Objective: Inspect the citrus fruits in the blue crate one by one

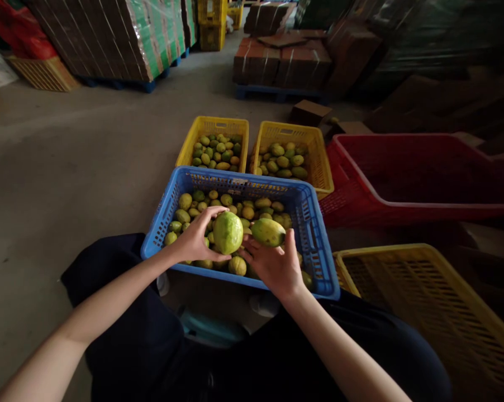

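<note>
My left hand (197, 237) is closed around a round, bright green lemon (228, 232), thumb below and fingers above. In my right hand (277, 265), turned palm up, an oval yellow-green lemon (267, 232) with a darker tip lies between the thumb and the fingers. Both hands are above a blue plastic crate (325, 262), close to its near side. More green and yellow lemons (237, 266) cover the bottom of this crate, some of them hidden behind my hands.
Two yellow crates (212, 120) (294, 129) holding lemons stand just beyond the blue one. To the right are a large red crate (361, 173) and another yellow crate (419, 251). Stacked cartons (281, 64) sit on a blue pallet farther back. My knees flank the blue crate.
</note>
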A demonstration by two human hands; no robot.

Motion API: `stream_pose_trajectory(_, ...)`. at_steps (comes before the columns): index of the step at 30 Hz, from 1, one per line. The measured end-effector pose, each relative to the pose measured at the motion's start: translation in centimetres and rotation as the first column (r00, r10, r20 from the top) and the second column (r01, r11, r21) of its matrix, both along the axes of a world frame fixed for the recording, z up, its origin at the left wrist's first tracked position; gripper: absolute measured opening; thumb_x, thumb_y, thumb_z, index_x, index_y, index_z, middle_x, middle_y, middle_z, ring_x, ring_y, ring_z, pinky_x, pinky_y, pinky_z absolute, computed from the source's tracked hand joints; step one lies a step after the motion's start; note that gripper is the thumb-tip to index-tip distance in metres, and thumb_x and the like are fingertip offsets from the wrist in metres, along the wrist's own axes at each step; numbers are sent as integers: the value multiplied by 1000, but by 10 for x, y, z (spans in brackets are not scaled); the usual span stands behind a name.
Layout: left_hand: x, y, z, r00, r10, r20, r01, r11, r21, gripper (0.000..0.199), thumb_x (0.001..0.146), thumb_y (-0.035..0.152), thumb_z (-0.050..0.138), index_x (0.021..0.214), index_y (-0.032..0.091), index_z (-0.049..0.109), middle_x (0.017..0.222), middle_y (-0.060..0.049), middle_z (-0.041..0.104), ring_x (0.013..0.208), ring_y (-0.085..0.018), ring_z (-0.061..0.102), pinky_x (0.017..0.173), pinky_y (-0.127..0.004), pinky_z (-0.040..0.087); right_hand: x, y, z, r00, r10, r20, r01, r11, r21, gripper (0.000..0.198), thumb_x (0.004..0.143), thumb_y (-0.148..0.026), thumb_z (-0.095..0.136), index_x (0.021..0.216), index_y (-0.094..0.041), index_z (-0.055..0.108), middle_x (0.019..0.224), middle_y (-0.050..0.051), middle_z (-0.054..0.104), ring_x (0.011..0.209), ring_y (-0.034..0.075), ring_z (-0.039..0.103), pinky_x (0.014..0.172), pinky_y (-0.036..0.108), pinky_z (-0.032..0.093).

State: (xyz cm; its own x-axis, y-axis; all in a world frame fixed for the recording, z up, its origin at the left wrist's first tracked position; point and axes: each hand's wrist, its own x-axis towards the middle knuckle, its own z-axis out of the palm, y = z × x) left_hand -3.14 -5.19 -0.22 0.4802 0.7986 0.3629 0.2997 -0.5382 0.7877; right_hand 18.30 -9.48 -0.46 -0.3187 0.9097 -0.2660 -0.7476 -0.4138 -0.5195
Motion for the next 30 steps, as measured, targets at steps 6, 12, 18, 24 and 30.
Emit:
stream_pose_trajectory(6, -4, -8, 1, 997, -4, -79, -1, 997, -71, 97, 60, 33, 87, 143, 24, 36, 137, -14, 54, 125, -32, 56, 103, -46, 49, -3, -4, -1, 996, -19, 90, 11, 996, 91, 52, 70, -70, 72, 98, -27, 74, 92, 3, 73, 90, 24, 66, 92, 44, 53)
stream_pose_trajectory(12, -4, -18, 6, 1000, -11, 13, 12, 999, -39, 95, 59, 32, 88, 139, 23, 40, 134, -14, 57, 122, -31, 59, 101, -44, 50, -6, -1, 1, 968, -1, 250, -10, 999, 41, 47, 61, -25, 86, 105, -28, 68, 97, 0, 70, 83, 19, 65, 75, 34, 56)
stream_pose_trajectory(18, 6, -20, 8, 998, -55, 13, 57, 988, -140, 98, 55, 41, 89, 140, 22, 43, 136, -14, 54, 127, -34, 53, 108, -48, 44, -14, -1, -9, 971, 225, 75, -221, 974, -53, 52, 73, -54, 73, 117, -27, 63, 113, 4, 70, 92, 23, 68, 78, 39, 57)
stream_pose_trajectory(24, 21, -13, -3, 983, -178, -43, 164, 960, -227, 102, 56, 44, 90, 143, 26, 41, 147, -16, 46, 138, -35, 43, 114, -54, 37, -17, -3, -25, 977, 205, 61, -203, 978, -47, 40, 67, -52, 79, 93, -24, 71, 87, 4, 76, 98, 27, 70, 88, 41, 56)
stream_pose_trajectory(30, 24, -2, -10, 975, -197, -99, 162, 946, -280, 84, 65, 44, 85, 137, 23, 49, 139, -15, 56, 128, -33, 55, 106, -49, 45, 1, 3, -24, 976, 182, 122, -189, 981, 47, 47, 59, -55, 81, 91, -23, 69, 84, 5, 73, 98, 29, 70, 80, 41, 58)
